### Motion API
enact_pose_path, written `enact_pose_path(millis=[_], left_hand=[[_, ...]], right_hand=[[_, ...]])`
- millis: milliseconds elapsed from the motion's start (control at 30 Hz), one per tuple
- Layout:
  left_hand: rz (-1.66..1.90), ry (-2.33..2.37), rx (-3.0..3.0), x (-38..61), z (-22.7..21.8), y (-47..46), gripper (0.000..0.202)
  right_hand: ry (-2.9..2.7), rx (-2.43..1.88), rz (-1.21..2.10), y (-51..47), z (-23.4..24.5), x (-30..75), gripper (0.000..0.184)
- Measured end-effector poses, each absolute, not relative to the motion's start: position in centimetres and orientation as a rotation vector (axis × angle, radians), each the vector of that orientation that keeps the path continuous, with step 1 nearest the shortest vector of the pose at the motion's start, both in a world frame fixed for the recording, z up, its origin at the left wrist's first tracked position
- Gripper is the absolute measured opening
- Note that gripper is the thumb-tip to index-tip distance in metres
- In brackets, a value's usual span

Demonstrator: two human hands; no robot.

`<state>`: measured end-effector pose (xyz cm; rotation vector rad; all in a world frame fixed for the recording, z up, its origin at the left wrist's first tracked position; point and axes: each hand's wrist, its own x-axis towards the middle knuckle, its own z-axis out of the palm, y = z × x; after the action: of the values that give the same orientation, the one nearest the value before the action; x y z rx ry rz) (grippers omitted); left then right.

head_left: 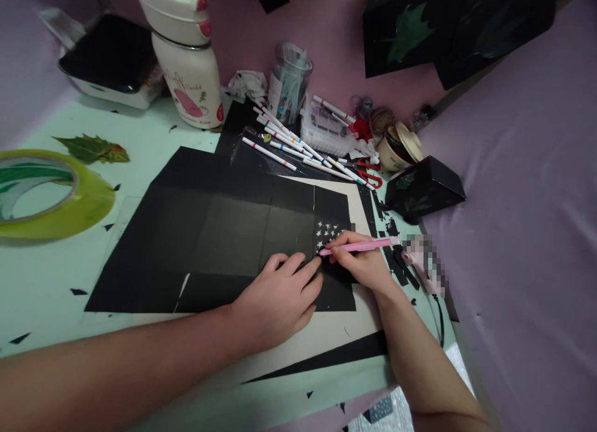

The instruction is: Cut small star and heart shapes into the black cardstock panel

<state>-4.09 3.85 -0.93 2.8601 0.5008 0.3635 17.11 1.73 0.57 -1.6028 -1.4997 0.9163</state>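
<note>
Head camera: nearest you, a pale sheet (280, 348) lies on the green table (51, 264), its lower edge showing below the black card, likely there to shield the tabletop. Your left hand (280, 301) rests palm down with loosely bent fingers, grasping nothing, its fingertips on the black card (224, 227), apparently to keep it from sliding. Your right hand (359, 264) pinches a pink pen-like tool (361, 246) close to its tip, a grip that suggests fine control; whether the tip is nib or blade, you cannot tell from here. The card spreads flat across the pale sheet, creased into panels, and your tool meets it at a cluster of white stars (329, 229) near its right end, beside your left fingertips. Black scraps (396, 264) gather to the right of your right hand, perhaps swept out of its way. To your left lies a roll of tape (93, 199), with a leaf (93, 148) just beyond. Past the card, white markers (289, 140) lie loosely heaped, near red-handled scissors (370, 178), seemingly within reach. Farther back stand a jar (285, 87) and a white bottle (189, 78).
</note>
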Motion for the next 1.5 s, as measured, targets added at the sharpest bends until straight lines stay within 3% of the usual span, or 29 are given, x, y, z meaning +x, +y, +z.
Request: enact_pose_path(millis=[700, 1000, 1267, 1500], left_hand=[[0.4, 0.506, 2.867, -4.1, -0.9, 3.9, 0.032], [0.396, 0.503, 2.875, -4.1, -0.8, 3.9, 0.031], [0.4, 0.507, 2.869, -4.1, -1.0, 3.9, 0.034], [0.388, 0.502, 2.853, -4.2, -1.0, 3.9, 0.036]], right_hand=[[-1.406, -1.586, 0.922, 1.6, 0.4, 17.7, 0.006], [-1.365, -1.617, 0.928, 1.2, 1.6, 17.8, 0.017], [-1.396, -1.688, 0.752, 1.0, 0.5, 16.2, 0.002], [-1.452, -1.592, 0.717, 0.8, -0.1, 16.1, 0.013]])
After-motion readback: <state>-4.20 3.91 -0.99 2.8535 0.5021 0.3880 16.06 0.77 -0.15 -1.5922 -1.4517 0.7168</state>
